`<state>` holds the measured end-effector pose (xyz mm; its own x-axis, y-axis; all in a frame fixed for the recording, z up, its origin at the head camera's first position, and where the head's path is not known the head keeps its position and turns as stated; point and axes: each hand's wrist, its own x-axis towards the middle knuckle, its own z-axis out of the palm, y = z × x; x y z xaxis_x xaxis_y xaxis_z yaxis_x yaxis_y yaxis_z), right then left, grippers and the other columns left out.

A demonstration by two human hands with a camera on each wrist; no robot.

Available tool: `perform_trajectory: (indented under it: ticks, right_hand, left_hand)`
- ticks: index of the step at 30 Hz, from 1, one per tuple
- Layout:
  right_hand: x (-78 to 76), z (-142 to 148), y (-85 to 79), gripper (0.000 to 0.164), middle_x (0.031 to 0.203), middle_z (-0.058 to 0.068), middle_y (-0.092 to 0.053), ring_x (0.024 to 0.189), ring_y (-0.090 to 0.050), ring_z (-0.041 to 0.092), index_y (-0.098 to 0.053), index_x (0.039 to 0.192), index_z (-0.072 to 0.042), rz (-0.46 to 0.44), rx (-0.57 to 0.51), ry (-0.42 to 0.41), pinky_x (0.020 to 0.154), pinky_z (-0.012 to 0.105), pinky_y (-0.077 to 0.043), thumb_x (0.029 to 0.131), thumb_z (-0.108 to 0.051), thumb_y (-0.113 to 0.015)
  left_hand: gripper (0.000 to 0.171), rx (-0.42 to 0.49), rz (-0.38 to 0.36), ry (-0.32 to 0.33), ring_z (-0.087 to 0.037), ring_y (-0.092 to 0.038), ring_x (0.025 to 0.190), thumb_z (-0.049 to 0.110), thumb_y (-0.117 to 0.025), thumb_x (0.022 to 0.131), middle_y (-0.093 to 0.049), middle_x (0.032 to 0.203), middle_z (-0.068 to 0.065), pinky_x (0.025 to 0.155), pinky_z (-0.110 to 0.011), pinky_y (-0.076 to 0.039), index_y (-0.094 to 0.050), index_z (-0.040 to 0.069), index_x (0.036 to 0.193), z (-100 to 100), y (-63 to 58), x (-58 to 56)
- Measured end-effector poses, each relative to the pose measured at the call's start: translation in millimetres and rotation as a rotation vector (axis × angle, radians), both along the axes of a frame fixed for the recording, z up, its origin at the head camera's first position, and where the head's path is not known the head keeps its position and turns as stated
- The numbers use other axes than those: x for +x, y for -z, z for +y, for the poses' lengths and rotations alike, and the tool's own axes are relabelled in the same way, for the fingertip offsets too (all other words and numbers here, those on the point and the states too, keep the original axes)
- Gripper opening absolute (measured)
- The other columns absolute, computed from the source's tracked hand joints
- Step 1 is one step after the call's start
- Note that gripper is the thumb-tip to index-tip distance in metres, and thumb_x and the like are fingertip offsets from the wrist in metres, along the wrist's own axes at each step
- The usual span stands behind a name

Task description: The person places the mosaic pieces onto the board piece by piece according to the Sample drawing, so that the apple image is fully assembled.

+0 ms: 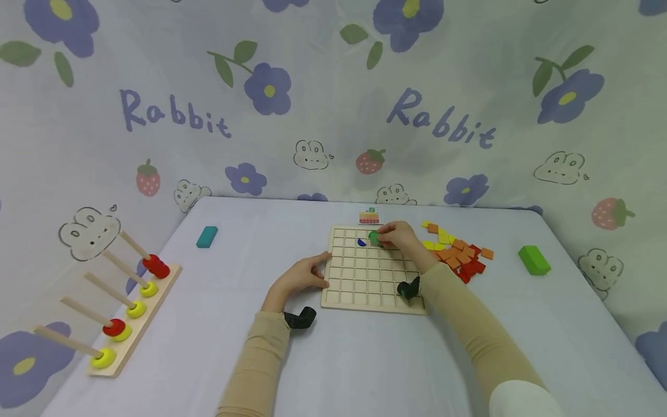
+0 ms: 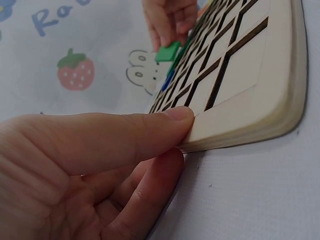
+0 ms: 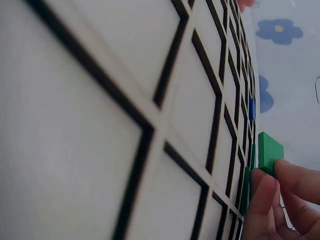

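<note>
A square wooden grid board (image 1: 348, 271) lies on the table. My left hand (image 1: 302, 275) pinches its left edge, the thumb (image 2: 165, 120) on the top rim and a finger against the side. Over the far part of the board, my right hand (image 1: 398, 236) pinches a small green square tile (image 3: 270, 150) between thumb and fingers, tilted up from the grid. Other green pieces (image 3: 245, 192) sit in the grid close below it. To their left, a blue rounded piece (image 1: 362, 242) lies in a cell.
A pattern card (image 1: 370, 215) stands behind the board. Right of it lies a pile of orange, red and yellow tiles (image 1: 458, 253). Farther right is a green block (image 1: 534, 260). A teal block (image 1: 206, 237) and a peg stand with rings (image 1: 138, 327) are on the left.
</note>
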<state>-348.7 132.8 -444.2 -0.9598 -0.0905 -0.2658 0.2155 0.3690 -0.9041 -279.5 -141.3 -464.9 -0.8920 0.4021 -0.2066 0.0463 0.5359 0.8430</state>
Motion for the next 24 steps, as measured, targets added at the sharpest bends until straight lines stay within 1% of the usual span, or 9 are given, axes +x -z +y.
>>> perform_trajectory:
  ticks: [4,7,11,15,18,24]
  right_hand:
    - [-1.2,-0.7,4.0,0.025,0.108,0.016,-0.059,0.070,-0.055,0.010,-0.060,0.110,0.005,0.019,0.018,0.015,0.066,0.021,-0.049,0.088,-0.007,-0.061]
    - [-0.3,-3.3,4.8,0.024,0.099,0.012,-0.061,0.071,-0.055,0.011,-0.062,0.109,0.003,0.026,0.042,0.020,0.064,0.022,-0.048,0.088,-0.009,-0.062]
    - [2.4,-7.9,4.4,0.022,0.089,0.009,-0.060,0.071,-0.053,0.014,-0.064,0.106,0.001,0.042,0.092,0.005,0.062,0.023,-0.046,0.088,-0.011,-0.062]
    - [3.7,-9.1,4.3,0.019,0.096,0.011,-0.061,0.070,-0.052,0.015,-0.065,0.103,-0.001,0.070,0.140,-0.016,0.060,0.023,-0.045,0.087,-0.010,-0.063]
    - [3.7,-8.0,5.1,0.018,0.102,0.012,-0.062,0.069,-0.051,0.015,-0.066,0.102,-0.002,0.081,0.168,-0.027,0.060,0.024,-0.044,0.086,-0.011,-0.064]
    - [3.4,-4.6,8.2,0.018,0.102,0.012,-0.062,0.073,-0.051,0.017,-0.066,0.101,-0.002,0.120,0.222,-0.056,0.063,0.026,-0.045,0.086,-0.012,-0.064]
  left_hand:
    - [0.080,0.004,0.001,0.002,-0.016,-0.049,0.069,0.005,-0.075,0.072,-0.056,0.078,-0.006,0.064,-0.027,-0.041,-0.037,0.012,0.142,0.8,-0.8,-0.6]
    - [0.080,0.009,0.000,0.005,-0.016,-0.049,0.069,0.005,-0.076,0.072,-0.056,0.078,-0.006,0.064,-0.027,-0.041,-0.037,0.012,0.142,0.0,-0.6,-0.9]
    - [0.081,0.004,0.005,0.000,-0.016,-0.048,0.069,0.005,-0.076,0.072,-0.055,0.077,-0.006,0.063,-0.027,-0.041,-0.037,0.011,0.142,-1.6,-1.0,0.5]
    - [0.080,0.005,0.011,-0.006,-0.016,-0.048,0.068,0.004,-0.076,0.072,-0.055,0.077,-0.006,0.063,-0.027,-0.041,-0.037,0.010,0.142,-2.0,-1.1,1.1]
    - [0.080,0.005,0.013,0.002,-0.016,-0.048,0.068,0.005,-0.075,0.072,-0.054,0.077,-0.005,0.063,-0.027,-0.041,-0.037,0.010,0.142,-1.4,0.1,0.6]
    - [0.080,0.007,0.013,0.003,-0.015,-0.047,0.068,0.005,-0.076,0.071,-0.054,0.076,-0.004,0.063,-0.026,-0.040,-0.038,0.010,0.142,0.7,0.3,-0.1]
